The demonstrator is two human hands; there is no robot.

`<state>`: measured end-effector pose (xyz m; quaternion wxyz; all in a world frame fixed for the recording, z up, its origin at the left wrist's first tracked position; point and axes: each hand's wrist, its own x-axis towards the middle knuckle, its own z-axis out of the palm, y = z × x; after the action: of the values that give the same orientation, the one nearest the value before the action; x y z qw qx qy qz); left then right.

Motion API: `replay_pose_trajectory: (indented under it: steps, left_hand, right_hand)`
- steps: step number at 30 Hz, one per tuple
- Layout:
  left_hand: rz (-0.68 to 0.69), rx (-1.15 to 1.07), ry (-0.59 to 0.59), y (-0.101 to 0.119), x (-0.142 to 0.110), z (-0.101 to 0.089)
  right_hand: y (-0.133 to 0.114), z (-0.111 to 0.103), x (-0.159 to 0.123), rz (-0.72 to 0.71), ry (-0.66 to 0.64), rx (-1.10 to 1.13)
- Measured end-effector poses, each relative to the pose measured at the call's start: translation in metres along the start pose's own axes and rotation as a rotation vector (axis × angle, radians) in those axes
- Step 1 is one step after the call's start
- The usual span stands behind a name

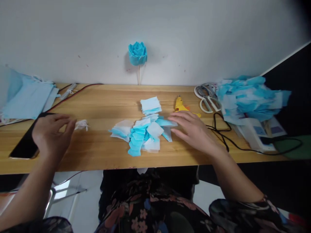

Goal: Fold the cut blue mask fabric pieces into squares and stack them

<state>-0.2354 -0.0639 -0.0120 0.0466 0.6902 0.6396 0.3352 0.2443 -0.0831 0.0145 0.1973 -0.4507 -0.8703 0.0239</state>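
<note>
My left hand (pixel 53 132) hovers over the edge of a black phone (pixel 25 139), fingers loosely bent and apart, with nothing visible in them. Just right of its fingertips lies a small crumpled white bundle (pixel 82 125). My right hand (pixel 191 130) is open, fingers stretched toward a loose pile of blue and white cut fabric pieces (pixel 137 139). Its fingertips are at the pile's right edge; whether they touch it I cannot tell. Behind the pile sits a neat stack of pale rectangular pieces (pixel 150 105). A yellow glue gun (pixel 179 104) lies beyond my right hand, partly hidden by it.
Against the wall stands a blue fabric rose (pixel 137 53) on a thin stick. Face masks (pixel 29 97) are stacked at left. At right are white-handled scissors (pixel 210 104), a heap of blue and white scraps (pixel 250 97), a white box (pixel 257 134) and a black cable (pixel 224 139).
</note>
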Motion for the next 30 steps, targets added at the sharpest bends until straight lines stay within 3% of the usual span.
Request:
replay_pose_trajectory:
  steps: [2,3,4,8,11,14,17,20,23,28,30]
  left_hand:
    - [0.078,0.193,0.227,0.013,0.003,0.001]
    - [0.129,0.209,0.230,0.024,0.003,0.001]
    - [0.181,0.208,0.141,0.038,0.003,0.003]
    - [0.430,0.023,0.093,0.103,0.003,0.021]
    - [0.589,-0.078,-0.173,0.142,0.008,0.051]
    - [0.694,-0.161,-0.297,0.167,0.016,0.086]
    - [0.697,-0.165,-0.437,0.180,0.022,0.111]
    - [0.608,-0.129,-0.565,0.185,0.023,0.121]
    - [0.526,-0.107,-0.629,0.183,0.021,0.123]
    - [0.490,-0.229,-0.686,0.179,0.018,0.116]
    - [0.474,-0.342,-0.714,0.179,0.021,0.110]
  right_hand:
    - [0.003,0.005,0.001,0.009,-0.029,0.005]
    - [0.004,0.009,0.003,0.012,-0.029,0.012]
    - [0.006,0.013,0.005,0.013,-0.022,0.023]
    - [0.009,0.026,0.017,-0.006,0.028,0.104]
    - [0.007,0.027,0.025,-0.026,0.062,0.149]
    - [0.004,0.022,0.029,-0.036,0.054,0.162]
    - [0.002,0.018,0.028,-0.029,0.036,0.151]
    - [0.004,0.015,0.024,-0.006,0.036,0.152]
    - [0.010,0.010,0.021,0.057,0.062,0.198]
    - [0.024,-0.004,0.026,0.409,0.173,0.421]
    - [0.025,-0.009,0.034,0.468,0.182,0.573]
